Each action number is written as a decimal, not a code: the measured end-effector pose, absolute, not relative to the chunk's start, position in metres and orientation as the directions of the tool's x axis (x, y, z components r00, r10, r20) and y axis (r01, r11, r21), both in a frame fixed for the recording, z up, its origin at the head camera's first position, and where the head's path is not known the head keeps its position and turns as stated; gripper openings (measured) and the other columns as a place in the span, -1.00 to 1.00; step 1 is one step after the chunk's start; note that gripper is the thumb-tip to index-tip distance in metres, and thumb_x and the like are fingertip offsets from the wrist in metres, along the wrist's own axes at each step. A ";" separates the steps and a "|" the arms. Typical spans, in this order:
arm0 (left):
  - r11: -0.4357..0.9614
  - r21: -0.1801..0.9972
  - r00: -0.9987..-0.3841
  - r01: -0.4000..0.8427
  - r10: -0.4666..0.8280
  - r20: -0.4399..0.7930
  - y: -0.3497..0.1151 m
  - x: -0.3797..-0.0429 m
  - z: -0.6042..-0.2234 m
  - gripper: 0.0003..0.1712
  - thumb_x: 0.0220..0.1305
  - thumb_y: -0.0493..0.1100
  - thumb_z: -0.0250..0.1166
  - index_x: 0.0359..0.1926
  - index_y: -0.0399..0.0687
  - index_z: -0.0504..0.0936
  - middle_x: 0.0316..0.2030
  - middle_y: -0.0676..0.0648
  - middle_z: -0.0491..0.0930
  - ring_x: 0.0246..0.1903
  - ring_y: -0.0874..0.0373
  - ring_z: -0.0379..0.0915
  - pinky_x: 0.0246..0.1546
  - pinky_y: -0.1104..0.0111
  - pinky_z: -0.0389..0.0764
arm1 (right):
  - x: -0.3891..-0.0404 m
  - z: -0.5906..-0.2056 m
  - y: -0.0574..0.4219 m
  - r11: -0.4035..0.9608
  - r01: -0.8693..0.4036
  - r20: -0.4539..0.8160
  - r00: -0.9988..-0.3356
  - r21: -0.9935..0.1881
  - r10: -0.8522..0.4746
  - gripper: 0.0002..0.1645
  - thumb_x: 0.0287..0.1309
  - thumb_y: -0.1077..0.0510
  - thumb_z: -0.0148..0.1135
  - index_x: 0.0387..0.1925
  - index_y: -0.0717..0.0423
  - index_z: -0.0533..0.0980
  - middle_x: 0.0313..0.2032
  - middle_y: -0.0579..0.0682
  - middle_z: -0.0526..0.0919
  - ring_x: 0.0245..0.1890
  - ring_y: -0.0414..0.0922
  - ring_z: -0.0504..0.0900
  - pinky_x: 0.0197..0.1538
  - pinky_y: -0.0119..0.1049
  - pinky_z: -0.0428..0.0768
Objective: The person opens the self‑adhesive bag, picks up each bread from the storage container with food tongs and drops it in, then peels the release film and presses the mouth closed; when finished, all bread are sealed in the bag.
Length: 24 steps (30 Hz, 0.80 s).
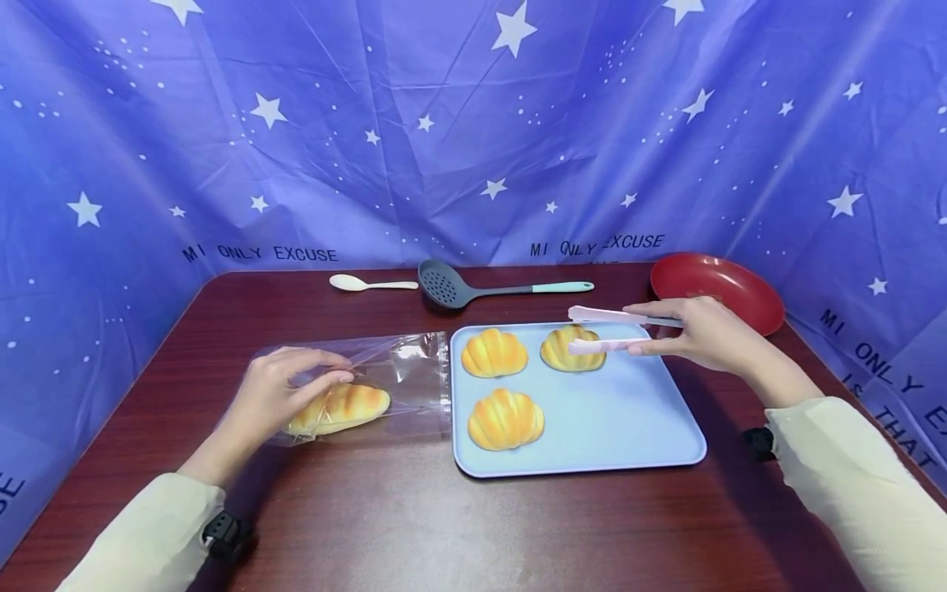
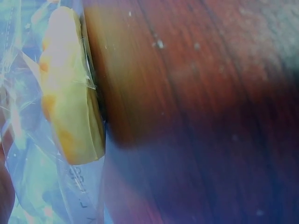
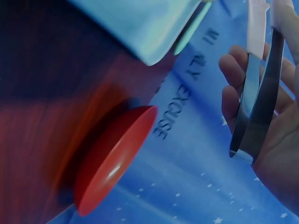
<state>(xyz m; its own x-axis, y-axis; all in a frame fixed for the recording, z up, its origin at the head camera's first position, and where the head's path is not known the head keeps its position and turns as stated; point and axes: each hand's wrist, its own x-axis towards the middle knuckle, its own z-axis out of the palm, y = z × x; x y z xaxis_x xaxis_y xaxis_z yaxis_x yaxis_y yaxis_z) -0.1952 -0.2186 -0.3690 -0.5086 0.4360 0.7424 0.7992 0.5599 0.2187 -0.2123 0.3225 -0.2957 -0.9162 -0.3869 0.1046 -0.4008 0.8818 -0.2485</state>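
Note:
A long bread roll point(image 1: 362, 407) lies inside a clear plastic bag point(image 1: 418, 386) left of the tray. My left hand point(image 1: 277, 390) bends over the bag, thumb and forefinger pinching its film just above the roll. In the left wrist view the roll point(image 2: 70, 98) shows through crinkled film. My right hand point(image 1: 706, 333) grips tongs point(image 1: 599, 345) with pink-white ends and metal arms, spread apart. The lower arm overlaps a browner croissant point(image 1: 562, 349) at the back of the light blue tray point(image 1: 614, 419). Two golden croissants, one at back left point(image 1: 494, 353) and one in front point(image 1: 505, 419), rest there too.
Behind the tray lie a grey skimmer point(image 1: 444, 285) with a mint handle and a cream spoon point(image 1: 351, 283). A red bowl point(image 1: 732, 288) stands at the back right, close behind the right hand. A starry blue curtain point(image 1: 414, 181) hangs along the table's far edge.

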 end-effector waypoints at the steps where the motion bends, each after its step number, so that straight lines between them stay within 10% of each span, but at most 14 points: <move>1: 0.560 0.218 -0.509 0.799 0.436 0.742 -0.219 -0.195 -0.369 -0.76 0.25 0.09 0.43 -0.26 0.05 0.83 -0.35 0.13 0.78 -0.35 0.11 0.72 -0.23 0.30 0.55 | -0.212 -0.298 0.326 0.884 -0.396 0.105 -0.918 -0.250 -0.382 -0.22 0.02 -0.17 0.58 0.22 0.12 0.61 -0.14 0.07 0.76 -0.33 -0.11 0.53 -0.19 -0.11 0.57; 6: 0.561 0.217 -0.509 0.799 0.439 0.740 -0.219 -0.195 -0.369 -0.73 0.27 0.11 0.41 -0.26 0.05 0.83 -0.35 0.13 0.78 -0.35 0.11 0.71 -0.22 0.30 0.55 | -0.213 -0.307 0.338 0.890 -0.378 0.119 -0.926 -0.256 -0.359 -0.24 0.01 -0.13 0.60 0.18 0.17 0.62 0.07 0.23 0.70 -0.12 0.05 0.63 0.00 0.12 0.62; 15: 0.572 0.213 -0.516 0.792 0.442 0.734 -0.219 -0.194 -0.367 -0.75 0.28 0.10 0.41 -0.26 0.06 0.83 -0.35 0.13 0.78 -0.35 0.12 0.71 -0.22 0.31 0.55 | -0.215 -0.316 0.345 0.904 -0.334 0.055 -0.942 -0.266 -0.331 -0.19 -0.01 -0.22 0.58 0.20 0.11 0.62 -0.66 -0.19 0.46 -0.62 -0.17 0.28 -0.45 -0.29 0.32; 24: 0.580 0.222 -0.531 0.784 0.440 0.724 -0.218 -0.194 -0.367 -0.85 0.15 -0.04 0.53 -0.25 0.07 0.83 -0.34 0.14 0.78 -0.33 0.11 0.72 -0.20 0.30 0.56 | -0.221 -0.315 0.343 0.899 -0.340 0.018 -0.937 -0.275 -0.349 -0.19 -0.07 -0.19 0.62 0.18 0.13 0.64 -0.39 0.02 0.75 -0.48 -0.15 0.41 -0.34 -0.23 0.41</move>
<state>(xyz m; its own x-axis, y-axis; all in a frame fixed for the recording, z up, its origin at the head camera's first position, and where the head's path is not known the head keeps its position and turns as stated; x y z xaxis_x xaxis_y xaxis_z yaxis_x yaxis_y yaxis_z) -0.1937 -0.2181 -0.3667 -0.5309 0.4403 0.7241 0.7839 0.5798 0.2221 -0.2207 0.3429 -0.3150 -0.9369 -0.3491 0.0181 -0.3403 0.8992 -0.2750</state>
